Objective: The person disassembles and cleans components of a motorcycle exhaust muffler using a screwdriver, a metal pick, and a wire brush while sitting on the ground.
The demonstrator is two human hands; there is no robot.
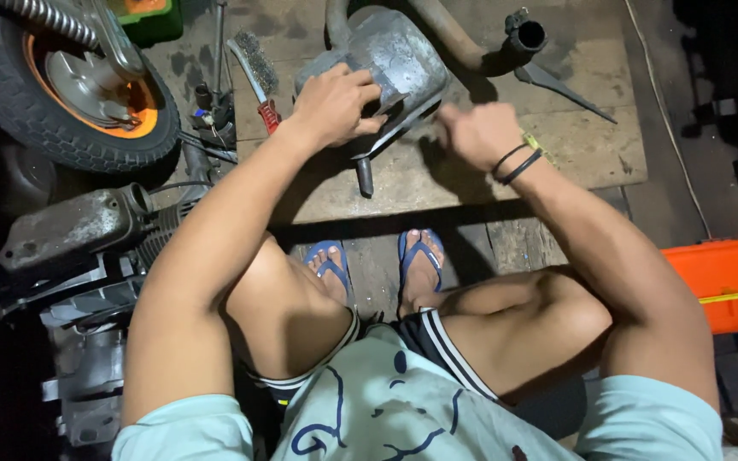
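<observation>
Left hand (pixel 332 104) is pressing down on the muffler (pixel 390 64), fingers (pixel 360 85) spread and curled over its grey flank, clamped on it to pin it in place. Right hand (pixel 477 132) is hovering just beside the muffler's lower right edge, fingers curled together in a loose fist; a bit of yellow is showing behind the wrist, so it may be gripping something small, but I cannot tell what, the hand is motion-blurred. The muffler is lying on the board (pixel 489 162) in front of the feet, a bulbous steel can, dull and scuffed. Judging by look: rigid, moderately heavy, no give, surface grimy enough to be a bit slippery, not fragile. Best hold is looking like the fat body with a full palm, as the left is doing now, or the stub (pixel 365 175) at the near end. Long axis is running diagonally, from the stub near the left wrist up and away toward the upper right, where the pipe (pixel 471 43) is continuing and ending in an open round mouth (pixel 529 36) pointing right. Outward from there: a wire brush (pixel 255 72) with red handle is lying left of the muffler, a dark pointed blade (pixel 565 90) to its right, a wheel (pixel 70 94) with orange rim at upper left, an engine block (pixel 79 230) by the left knee, an orange case (pixel 723 282) on the right.
</observation>
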